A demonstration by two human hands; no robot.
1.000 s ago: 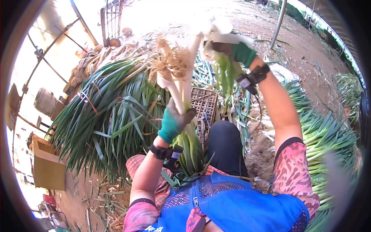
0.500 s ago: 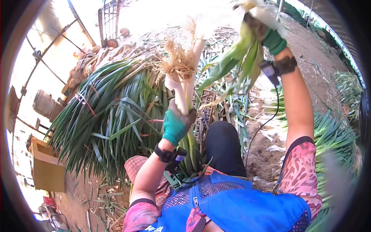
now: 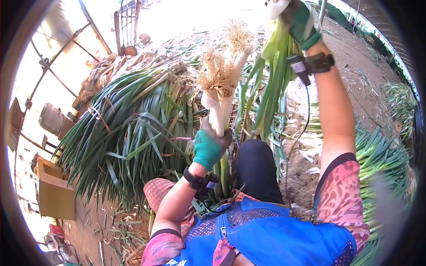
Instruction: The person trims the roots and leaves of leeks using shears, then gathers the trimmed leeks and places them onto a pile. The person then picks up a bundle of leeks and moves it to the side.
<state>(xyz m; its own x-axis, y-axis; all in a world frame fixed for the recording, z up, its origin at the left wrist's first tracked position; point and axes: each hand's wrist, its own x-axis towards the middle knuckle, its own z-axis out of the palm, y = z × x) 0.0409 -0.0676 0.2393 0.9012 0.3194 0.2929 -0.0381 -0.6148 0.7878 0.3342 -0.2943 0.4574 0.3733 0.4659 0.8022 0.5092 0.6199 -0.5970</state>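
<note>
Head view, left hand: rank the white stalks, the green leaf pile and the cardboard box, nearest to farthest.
1. White stalks: in the left hand grip, roots up.
2. Green leaf pile: just to the hand's left.
3. Cardboard box: far left, beyond the pile.

Sunlit dirt floor point(image 3: 355, 57), cardboard box point(image 3: 53, 190) at left, wheeled metal cart point(image 3: 126, 26) beyond

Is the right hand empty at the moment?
No, the raised right hand grips green leaves that hang down from it, while the left hand holds the white stalks.
</note>
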